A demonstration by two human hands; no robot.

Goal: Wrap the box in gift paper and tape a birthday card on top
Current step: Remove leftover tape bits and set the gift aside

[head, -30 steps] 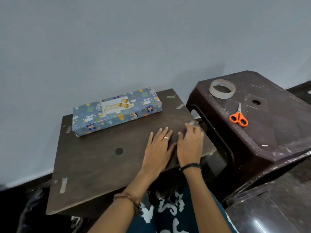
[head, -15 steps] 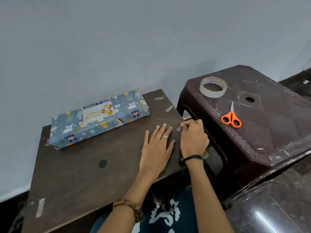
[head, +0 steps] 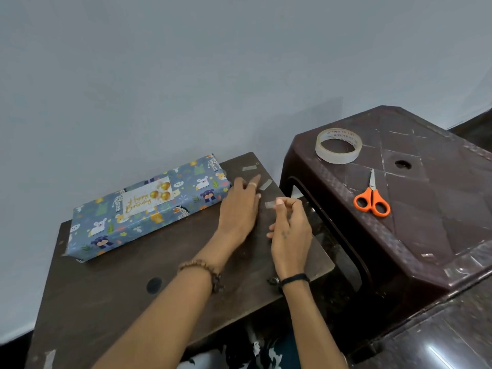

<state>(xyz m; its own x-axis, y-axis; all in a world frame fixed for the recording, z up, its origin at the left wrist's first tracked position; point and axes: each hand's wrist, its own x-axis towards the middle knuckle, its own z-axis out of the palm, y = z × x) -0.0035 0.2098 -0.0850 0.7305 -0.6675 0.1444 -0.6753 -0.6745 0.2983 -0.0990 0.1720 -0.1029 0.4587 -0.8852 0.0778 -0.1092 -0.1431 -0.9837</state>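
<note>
The box (head: 149, 206), wrapped in blue animal-print paper, lies at the back of the brown board (head: 165, 262), against the wall. A white "Happy Birthday" card (head: 147, 199) sits on its top. My left hand (head: 241, 206) lies flat on the board just right of the box, fingers straight. Beside it, my right hand (head: 288, 230) pinches a short strip of clear tape (head: 270, 205) between thumb and fingers, with the strip's far end at the board. Two more tape strips (head: 265, 185) stick to the board's far right corner.
A dark brown plastic stool (head: 426, 235) stands to the right, higher than the board. On it lie a roll of clear tape (head: 338, 146) and orange-handled scissors (head: 372, 201). A pale wall rises right behind the board. Dark glossy floor shows at the lower right.
My right hand has lifted off the board edge, pinching a tape strip. My left hand slid further back, toward the box's right end. The view shifted.
</note>
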